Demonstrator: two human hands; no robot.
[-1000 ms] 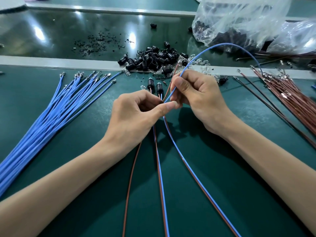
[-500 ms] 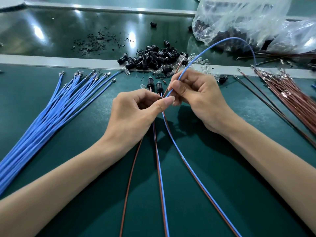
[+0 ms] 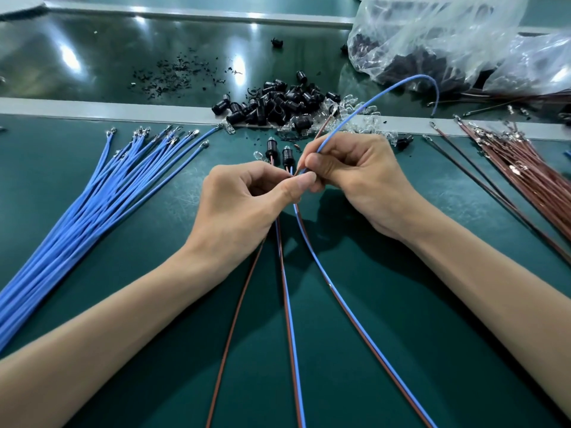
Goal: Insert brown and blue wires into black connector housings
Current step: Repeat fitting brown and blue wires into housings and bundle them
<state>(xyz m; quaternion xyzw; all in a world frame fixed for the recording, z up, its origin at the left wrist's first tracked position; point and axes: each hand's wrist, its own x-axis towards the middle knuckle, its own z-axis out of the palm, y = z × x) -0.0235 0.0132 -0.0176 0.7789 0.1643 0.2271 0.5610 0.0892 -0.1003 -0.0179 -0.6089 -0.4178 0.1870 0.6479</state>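
My left hand [image 3: 247, 205] and my right hand [image 3: 358, 180] meet over the green mat. The right hand pinches a blue wire [image 3: 380, 95] that arcs up and right, together with a thin brown wire [image 3: 324, 123] whose metal tip points up. The left hand's thumb and fingers pinch wires at the same spot; what lies inside its fingers is hidden. Two black connector housings [image 3: 279, 151] with wires in them lie just beyond the hands. Brown and blue wire pairs [image 3: 289, 304] run from the hands toward me.
A bundle of blue wires [image 3: 92, 199] fans across the left of the mat. Brown wires [image 3: 525, 168] lie at the right. A pile of loose black housings [image 3: 278, 106] and clear parts sits on the grey rail behind. A plastic bag [image 3: 438, 35] of parts lies at the back right.
The blue wire's loop has shortened and dropped as the right hand slid along it toward its free end. Both hands stayed nearly in place.
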